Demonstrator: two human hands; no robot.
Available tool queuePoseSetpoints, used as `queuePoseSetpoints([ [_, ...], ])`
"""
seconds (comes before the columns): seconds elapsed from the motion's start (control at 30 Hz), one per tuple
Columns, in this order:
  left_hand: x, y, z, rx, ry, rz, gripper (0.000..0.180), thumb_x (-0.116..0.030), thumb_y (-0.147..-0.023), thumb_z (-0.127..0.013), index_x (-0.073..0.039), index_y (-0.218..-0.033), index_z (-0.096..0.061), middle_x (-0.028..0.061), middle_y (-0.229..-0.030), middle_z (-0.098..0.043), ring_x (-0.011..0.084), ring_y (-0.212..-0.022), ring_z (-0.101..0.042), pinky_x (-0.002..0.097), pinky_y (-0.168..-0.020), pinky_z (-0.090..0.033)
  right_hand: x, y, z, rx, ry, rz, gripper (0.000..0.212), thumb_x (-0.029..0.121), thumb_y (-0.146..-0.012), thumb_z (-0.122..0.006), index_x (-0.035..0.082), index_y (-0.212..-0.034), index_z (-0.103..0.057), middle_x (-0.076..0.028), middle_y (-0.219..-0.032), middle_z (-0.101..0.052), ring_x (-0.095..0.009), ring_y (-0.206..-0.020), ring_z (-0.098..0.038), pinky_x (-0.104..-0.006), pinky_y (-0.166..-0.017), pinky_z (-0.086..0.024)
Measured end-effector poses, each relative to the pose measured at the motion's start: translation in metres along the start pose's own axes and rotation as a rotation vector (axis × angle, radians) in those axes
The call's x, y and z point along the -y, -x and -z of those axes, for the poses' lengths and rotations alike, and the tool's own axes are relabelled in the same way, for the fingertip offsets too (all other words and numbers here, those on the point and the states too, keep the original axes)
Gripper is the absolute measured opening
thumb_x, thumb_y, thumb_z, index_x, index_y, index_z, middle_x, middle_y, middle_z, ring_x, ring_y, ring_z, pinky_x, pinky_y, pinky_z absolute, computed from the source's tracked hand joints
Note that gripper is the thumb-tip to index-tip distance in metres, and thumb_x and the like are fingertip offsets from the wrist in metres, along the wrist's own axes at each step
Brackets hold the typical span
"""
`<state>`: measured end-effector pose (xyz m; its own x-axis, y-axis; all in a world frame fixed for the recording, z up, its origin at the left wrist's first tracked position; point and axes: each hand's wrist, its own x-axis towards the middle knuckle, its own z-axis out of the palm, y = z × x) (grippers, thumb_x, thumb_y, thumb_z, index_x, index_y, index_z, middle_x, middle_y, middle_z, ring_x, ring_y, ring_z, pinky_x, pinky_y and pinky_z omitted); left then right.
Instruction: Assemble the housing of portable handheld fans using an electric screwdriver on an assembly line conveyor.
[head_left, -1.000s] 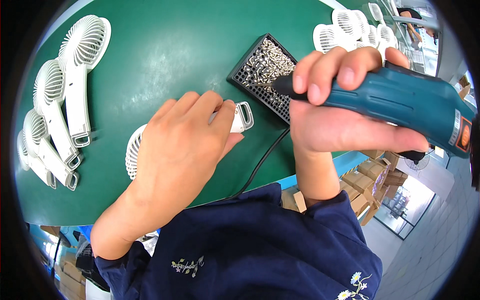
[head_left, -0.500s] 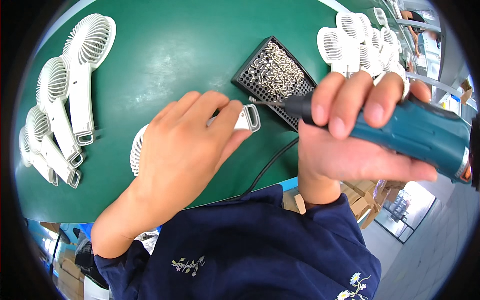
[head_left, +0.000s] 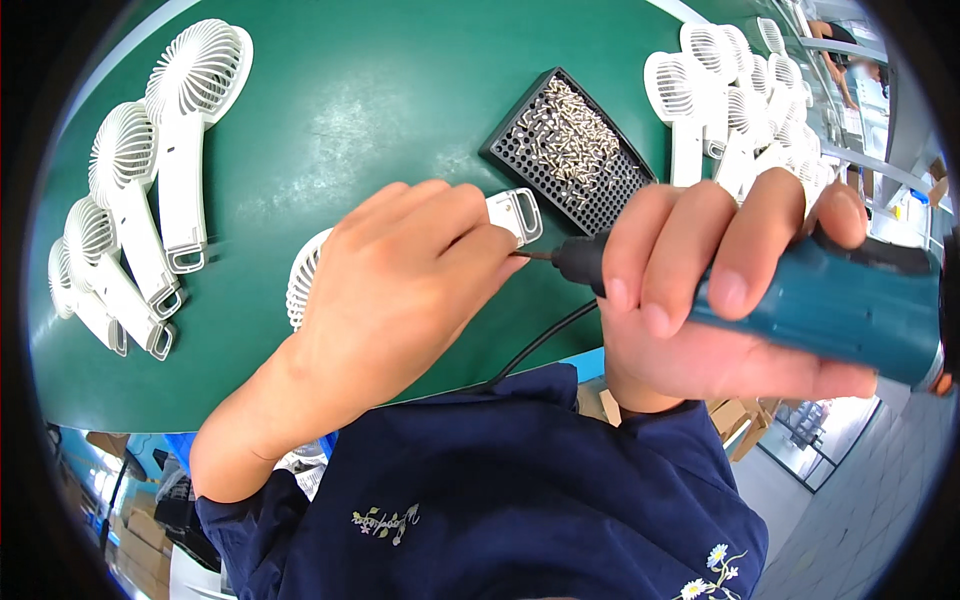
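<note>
My left hand (head_left: 410,270) is closed round the handle of a white handheld fan (head_left: 304,280). Part of its slatted head shows left of the hand, and its end with a loop (head_left: 517,213) sticks out past the fingers; the rest is hidden. My right hand (head_left: 720,290) grips a teal electric screwdriver (head_left: 830,310) held about level. Its thin bit (head_left: 535,255) points left and its tip meets the fingertips of my left hand, beside the handle. Whether a screw sits on the tip I cannot make out.
A black perforated tray (head_left: 500,150) with a heap of small silver screws (head_left: 570,135) lies beyond my hands. Several white fans (head_left: 182,180) stand in a row at left, and more fans (head_left: 685,95) are piled at right. A black cord (head_left: 530,348) runs across the green table (head_left: 340,110).
The screwdriver's bit has moved from the screw tray's edge down to my left hand's fingertips. In the earlier frame a screw appears at its tip. My left hand still holds the fan.
</note>
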<state>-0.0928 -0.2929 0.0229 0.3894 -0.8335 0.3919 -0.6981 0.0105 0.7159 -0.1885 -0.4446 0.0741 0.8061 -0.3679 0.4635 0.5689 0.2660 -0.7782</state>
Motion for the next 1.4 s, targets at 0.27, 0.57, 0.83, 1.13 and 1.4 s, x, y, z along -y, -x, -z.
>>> queuePoseSetpoints([
  [0.27,-0.002,-0.003,0.004,0.21,-0.015,-0.021,0.038,-0.008,-0.068,-0.074,-0.005,-0.103,-0.061,0.0073,-0.088,-0.054,0.0274,-0.079,-0.052,0.0371,-0.07,-0.04,0.009,0.012,0.005,0.149,0.182,0.04,0.076,0.069,-0.083,-0.057,0.012,-0.132,-0.042,-0.006,-0.083,-0.053,-0.021,-0.052,-0.051,-0.0369,-0.048,-0.044],
  [0.57,-0.001,-0.004,0.001,0.242,-0.014,-0.052,0.036,-0.008,-0.07,-0.071,-0.004,-0.104,-0.06,0.0078,-0.088,-0.053,0.0278,-0.08,-0.052,0.0374,-0.072,-0.04,0.006,0.018,0.018,0.172,0.154,0.006,0.084,0.073,-0.077,-0.06,0.012,-0.132,-0.045,-0.007,-0.082,-0.054,-0.023,-0.052,-0.052,-0.0392,-0.049,-0.045],
  [0.83,0.001,-0.001,-0.001,0.254,-0.055,-0.046,0.036,-0.005,-0.07,-0.069,-0.004,-0.104,-0.059,0.0081,-0.09,-0.054,0.0281,-0.082,-0.053,0.0376,-0.072,-0.04,-0.004,0.021,0.013,0.156,0.186,0.035,0.085,0.077,-0.075,-0.058,0.013,-0.13,-0.047,-0.007,-0.082,-0.054,-0.022,-0.053,-0.052,-0.0391,-0.049,-0.045],
  [1.13,-0.001,-0.003,-0.003,0.255,-0.133,0.028,0.034,0.0,-0.069,-0.065,-0.002,-0.101,-0.055,0.0101,-0.095,-0.051,0.0285,-0.088,-0.054,0.0376,-0.075,-0.045,-0.004,0.022,0.018,0.177,0.161,0.033,0.086,0.078,-0.078,-0.054,0.01,-0.13,-0.046,-0.008,-0.083,-0.053,-0.022,-0.054,-0.053,-0.0375,-0.049,-0.045],
  [1.4,-0.006,-0.008,0.011,0.288,-0.154,0.091,0.049,-0.002,-0.068,-0.073,-0.002,-0.113,-0.054,0.0109,-0.108,-0.055,0.0312,-0.097,-0.055,0.0387,-0.082,-0.049,0.015,0.023,0.013,-0.007,0.056,0.137,0.071,0.07,-0.088,-0.048,0.011,-0.128,-0.044,-0.003,-0.083,-0.052,-0.015,-0.052,-0.05,-0.0316,-0.047,-0.044],
])
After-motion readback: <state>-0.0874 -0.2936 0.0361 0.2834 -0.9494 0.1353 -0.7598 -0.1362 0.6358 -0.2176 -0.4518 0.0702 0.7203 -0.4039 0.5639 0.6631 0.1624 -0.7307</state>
